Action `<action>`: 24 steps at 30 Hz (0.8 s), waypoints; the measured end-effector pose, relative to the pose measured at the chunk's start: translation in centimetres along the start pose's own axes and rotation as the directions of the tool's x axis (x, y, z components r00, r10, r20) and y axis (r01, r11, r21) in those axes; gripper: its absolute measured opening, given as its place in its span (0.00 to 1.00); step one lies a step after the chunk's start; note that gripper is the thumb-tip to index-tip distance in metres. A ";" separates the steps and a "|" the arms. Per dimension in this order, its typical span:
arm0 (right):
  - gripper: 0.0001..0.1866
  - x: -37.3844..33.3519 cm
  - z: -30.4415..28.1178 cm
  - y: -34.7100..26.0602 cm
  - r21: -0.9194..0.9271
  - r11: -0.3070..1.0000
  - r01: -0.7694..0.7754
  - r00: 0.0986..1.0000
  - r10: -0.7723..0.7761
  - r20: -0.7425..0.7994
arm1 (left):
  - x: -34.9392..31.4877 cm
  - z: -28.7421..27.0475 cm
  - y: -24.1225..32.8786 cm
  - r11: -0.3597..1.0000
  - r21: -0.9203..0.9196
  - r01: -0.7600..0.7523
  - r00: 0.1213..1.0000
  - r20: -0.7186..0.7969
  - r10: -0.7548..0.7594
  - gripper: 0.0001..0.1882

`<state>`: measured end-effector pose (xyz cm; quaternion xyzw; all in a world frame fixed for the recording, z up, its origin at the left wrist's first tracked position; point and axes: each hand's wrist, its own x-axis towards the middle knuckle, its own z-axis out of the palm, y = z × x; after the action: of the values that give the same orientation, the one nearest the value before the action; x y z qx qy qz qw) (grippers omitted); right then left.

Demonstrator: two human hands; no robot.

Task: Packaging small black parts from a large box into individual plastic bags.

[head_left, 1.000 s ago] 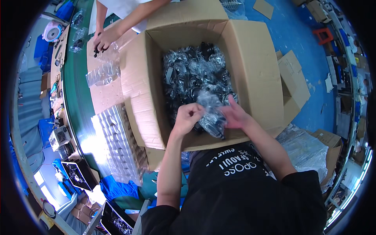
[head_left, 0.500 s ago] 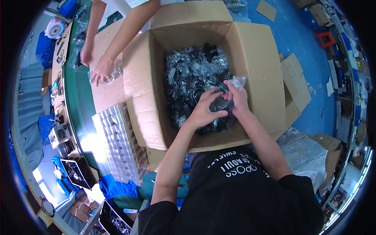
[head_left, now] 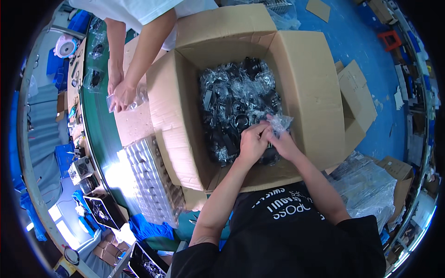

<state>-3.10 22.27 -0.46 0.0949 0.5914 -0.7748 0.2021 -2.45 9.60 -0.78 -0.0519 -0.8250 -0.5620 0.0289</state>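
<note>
A large open cardboard box [head_left: 316,74] stands in front of me. Inside lies a heap of black parts in clear plastic bags [head_left: 236,99]; their exact kind is hard to make out. Over the box's near right part, my right hand [head_left: 284,145] is closed on a clear plastic bag [head_left: 281,123], whose crinkled end sticks up past the fingers. My left hand [head_left: 253,146] meets it from the left, its fingers curled and pinched at the same bag. The bag's contents are mostly hidden by my hands.
Across the box's left side, another person's hands [head_left: 123,95] handle a clear bag on a cardboard-covered surface. A stack of moulded trays [head_left: 150,180] stands left of the box beside a green conveyor belt [head_left: 99,125]. Flattened cardboard [head_left: 357,95] and plastic-wrapped goods [head_left: 366,185] lie right.
My left hand has closed from spread fingers to a pinch beside my right hand. The co-worker's hands have come together on their bag. The whole view has shifted slightly.
</note>
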 end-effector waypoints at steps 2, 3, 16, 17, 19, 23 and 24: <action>0.15 -0.2 -0.9 -0.3 -0.196 0.980 -0.043 0.985 0.074 0.157 | 0.6 -0.5 -0.1 0.988 0.147 -0.048 0.996 0.087 0.035 0.05; 0.15 -0.3 -1.3 -0.3 -0.294 0.954 -0.053 0.966 0.123 0.227 | 1.0 -0.8 -0.2 0.973 0.216 -0.076 0.990 0.133 0.048 0.05; 0.13 -1.1 -1.3 -1.0 0.074 0.889 -0.452 0.865 0.417 0.279 | 2.8 -2.6 -2.0 0.857 -0.195 0.477 0.842 0.380 -0.382 0.09; 0.14 -1.1 -1.4 -1.3 0.198 0.863 -0.465 0.881 0.429 0.198 | 2.0 -2.6 -1.4 0.770 -0.347 0.535 0.844 0.180 -0.505 0.09; 0.15 -0.9 -1.8 -1.4 0.317 0.832 -0.455 0.889 0.442 0.116 | -0.9 -3.2 -1.1 0.728 -0.431 0.532 0.809 0.007 -0.587 0.08; 0.17 -0.1 -3.3 -0.6 0.517 0.796 -0.315 0.942 0.329 0.067 | -5.1 -2.9 3.8 0.986 -0.126 0.110 0.985 -0.122 -0.125 0.09; 0.17 -0.1 -2.7 -0.9 0.505 0.801 -0.322 0.941 0.329 0.077 | -5.3 -2.7 4.2 0.986 -0.128 0.108 0.982 -0.139 -0.126 0.09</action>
<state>-3.60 25.02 -0.38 0.2505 0.3413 -0.8565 0.2953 3.23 8.31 3.52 0.0364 -0.7869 -0.6137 0.0531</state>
